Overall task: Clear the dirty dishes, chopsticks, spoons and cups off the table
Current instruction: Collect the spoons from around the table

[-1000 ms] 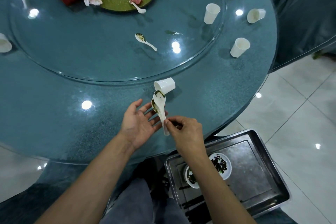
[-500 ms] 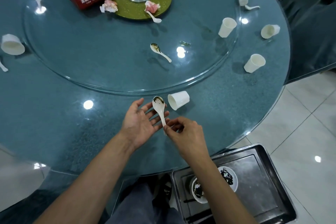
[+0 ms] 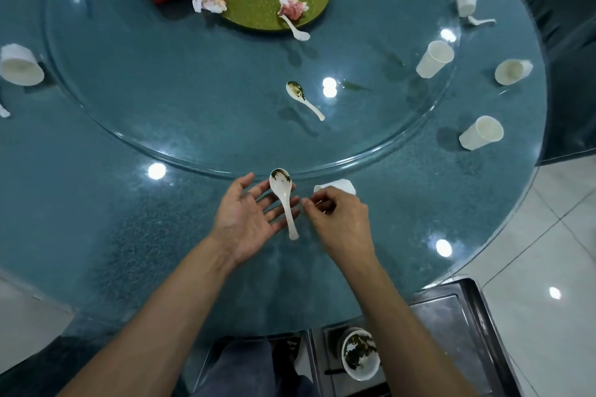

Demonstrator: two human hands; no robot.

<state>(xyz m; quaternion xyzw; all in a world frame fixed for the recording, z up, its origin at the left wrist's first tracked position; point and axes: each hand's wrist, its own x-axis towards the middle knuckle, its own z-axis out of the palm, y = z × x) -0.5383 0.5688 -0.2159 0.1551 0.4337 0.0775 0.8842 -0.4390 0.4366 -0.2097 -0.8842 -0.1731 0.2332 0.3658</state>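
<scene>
- The right hand (image 3: 342, 219) was pinching the end of the spoon's handle half a second ago. It has since let go and drawn a little to the right, with its fingers (image 3: 311, 203) curled and thumb and forefinger tips close together, nothing visible between them.
- The left hand (image 3: 248, 219) has stayed palm up with its fingers (image 3: 263, 203) straight and spread, so it now carries the spoon alone.
- The tipped cup (image 3: 338, 185) lies on its side just behind the right hand's knuckles, partly hidden. It is probably the next thing to be picked up.
- The dirty spoon (image 3: 282, 190) rests across the left fingers, bowl away from the person, handle end hanging past the little finger. The handover looks finished, though the spoon is only balanced, not gripped.
- The surface (image 3: 96, 219) is round, and its near edge curves just in front of the person's lap. Plenty of bare top lies to the left of the hands.
- The glass turntable (image 3: 193, 90) has a raised rim running just beyond the spoon's bowl — a reach forward has to clear it.
- The metal tray (image 3: 451, 309) sits below the edge at lower right, with a soiled bowl (image 3: 359, 353) in it. The path down to it from the right hand looks open.
- Four more cups stand well apart toward the right rim, the nearest (image 3: 482, 132) tilted. Another spoon (image 3: 303, 98) lies on the glass — all still to clear.
</scene>
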